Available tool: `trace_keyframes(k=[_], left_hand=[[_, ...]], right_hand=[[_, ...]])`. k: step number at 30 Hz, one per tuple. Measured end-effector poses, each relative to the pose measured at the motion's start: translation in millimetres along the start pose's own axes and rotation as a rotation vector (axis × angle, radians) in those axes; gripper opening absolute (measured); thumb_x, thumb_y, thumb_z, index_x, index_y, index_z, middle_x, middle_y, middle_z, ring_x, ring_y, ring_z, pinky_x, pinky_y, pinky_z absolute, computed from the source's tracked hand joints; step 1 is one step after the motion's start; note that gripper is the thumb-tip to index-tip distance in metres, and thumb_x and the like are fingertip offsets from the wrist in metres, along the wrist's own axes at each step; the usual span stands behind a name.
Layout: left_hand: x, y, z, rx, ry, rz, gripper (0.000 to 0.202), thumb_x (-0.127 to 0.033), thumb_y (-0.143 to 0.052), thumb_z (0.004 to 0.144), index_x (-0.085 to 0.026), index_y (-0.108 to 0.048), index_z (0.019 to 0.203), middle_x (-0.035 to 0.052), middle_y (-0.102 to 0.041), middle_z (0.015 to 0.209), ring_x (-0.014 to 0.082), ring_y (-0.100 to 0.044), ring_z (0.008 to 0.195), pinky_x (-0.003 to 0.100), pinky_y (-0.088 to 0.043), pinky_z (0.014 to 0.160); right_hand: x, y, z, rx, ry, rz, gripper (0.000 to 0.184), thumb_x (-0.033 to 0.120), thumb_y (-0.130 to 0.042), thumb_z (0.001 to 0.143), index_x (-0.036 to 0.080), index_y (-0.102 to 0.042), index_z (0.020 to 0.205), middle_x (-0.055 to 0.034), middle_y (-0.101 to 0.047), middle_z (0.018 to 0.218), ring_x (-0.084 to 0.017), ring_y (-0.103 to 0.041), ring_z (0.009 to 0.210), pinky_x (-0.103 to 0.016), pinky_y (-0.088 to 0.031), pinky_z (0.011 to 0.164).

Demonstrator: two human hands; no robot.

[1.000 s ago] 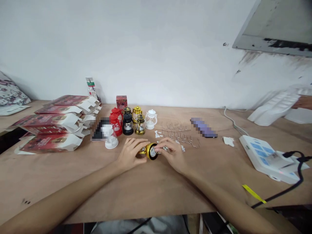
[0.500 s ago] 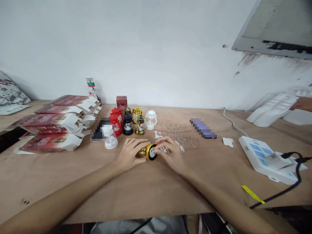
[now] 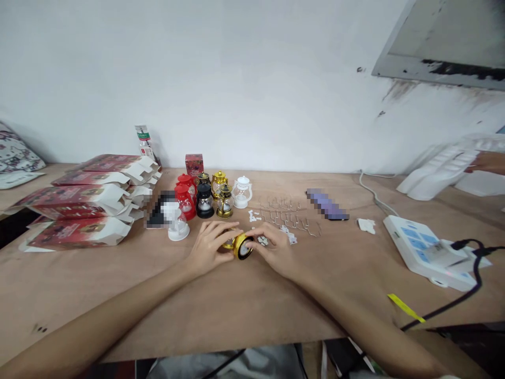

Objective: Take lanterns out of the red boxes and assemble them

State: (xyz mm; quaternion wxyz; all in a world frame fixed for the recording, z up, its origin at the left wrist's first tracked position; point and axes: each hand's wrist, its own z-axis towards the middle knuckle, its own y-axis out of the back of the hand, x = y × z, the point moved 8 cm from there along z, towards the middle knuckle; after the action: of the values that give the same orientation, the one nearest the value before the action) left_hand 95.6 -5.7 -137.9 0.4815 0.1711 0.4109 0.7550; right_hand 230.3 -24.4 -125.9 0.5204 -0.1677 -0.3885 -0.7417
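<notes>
A small gold lantern (image 3: 240, 246) lies on its side on the wooden table (image 3: 236, 305), its round base facing me. My left hand (image 3: 211, 246) wraps its fingers round the lantern's body. My right hand (image 3: 273, 249) pinches the lantern's base edge with thumb and forefinger. Just behind the right fingers lies a small round white part (image 3: 262, 240). Behind the hands stands a cluster of little lanterns (image 3: 205, 197) in red, black, gold and white, and one more white lantern (image 3: 177, 225) stands apart to the left.
Flat red-and-white cartons (image 3: 84, 200) are stacked at the left. Thin wire handles (image 3: 294, 218) and white bits lie behind my right hand. A white power strip (image 3: 428, 251) with a black cable sits at the right. Another person's hand (image 3: 487, 162) holds white trays at the far right.
Both hands stay on the gold lantern; it has turned a little, so its base faces more downward. The camera has shifted slightly.
</notes>
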Motion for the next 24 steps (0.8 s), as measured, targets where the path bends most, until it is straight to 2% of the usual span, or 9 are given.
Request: trace_keyframes(k=[4, 7, 12, 20, 24], left_hand=[[7, 6.1, 1, -0.072, 0.121, -0.112, 0.050, -0.018, -0.062, 0.071, -0.021, -0.048, 0.120, 0.0066, -0.062, 0.117, 0.0225, -0.056, 0.105, 0.037, -0.038, 0.087], [10, 8.5, 0, -0.098, 0.189, -0.142, 0.052, -0.016, -0.062, 0.068, -0.020, -0.046, 0.117, 0.0058, -0.063, 0.114, 0.0230, -0.056, 0.103, 0.037, -0.038, 0.086], [8, 10.2, 0, -0.119, 0.186, -0.121, 0.047, -0.018, -0.061, 0.068, -0.020, -0.047, 0.113, 0.0049, -0.063, 0.112, 0.0225, -0.057, 0.101, 0.037, -0.038, 0.086], [14, 3.4, -2, -0.100, 0.234, -0.098, 0.046, -0.022, -0.064, 0.067, -0.022, -0.051, 0.111, 0.0017, -0.066, 0.106, 0.0226, -0.057, 0.097, 0.036, -0.037, 0.086], [12, 4.9, -1, -0.088, 0.208, -0.097, 0.045, -0.020, -0.062, 0.068, -0.022, -0.050, 0.112, 0.0028, -0.065, 0.108, 0.0224, -0.057, 0.098, 0.036, -0.038, 0.085]], right_hand=[[5, 2, 0, -0.004, 0.109, 0.001, 0.025, 0.033, -0.064, 0.079, 0.028, -0.066, 0.104, -0.0041, -0.067, 0.092, -0.018, -0.062, 0.087, -0.033, -0.049, 0.078], [-1, 3, -1, -0.013, 0.085, 0.004, 0.027, 0.032, -0.065, 0.079, 0.030, -0.066, 0.105, -0.0037, -0.067, 0.091, -0.018, -0.062, 0.086, -0.033, -0.049, 0.077], [-11, 3, -2, -0.049, 0.031, 0.074, 0.027, 0.028, -0.069, 0.076, 0.030, -0.067, 0.102, -0.0027, -0.068, 0.088, -0.018, -0.062, 0.084, -0.032, -0.049, 0.075], [-14, 3, -3, -0.065, 0.073, 0.068, 0.025, 0.025, -0.065, 0.078, 0.032, -0.067, 0.102, -0.0018, -0.068, 0.091, -0.017, -0.062, 0.084, -0.030, -0.050, 0.074], [-13, 1, -2, -0.029, 0.069, 0.061, 0.026, 0.026, -0.067, 0.077, 0.030, -0.066, 0.103, -0.0023, -0.069, 0.094, -0.017, -0.063, 0.087, -0.031, -0.050, 0.077]])
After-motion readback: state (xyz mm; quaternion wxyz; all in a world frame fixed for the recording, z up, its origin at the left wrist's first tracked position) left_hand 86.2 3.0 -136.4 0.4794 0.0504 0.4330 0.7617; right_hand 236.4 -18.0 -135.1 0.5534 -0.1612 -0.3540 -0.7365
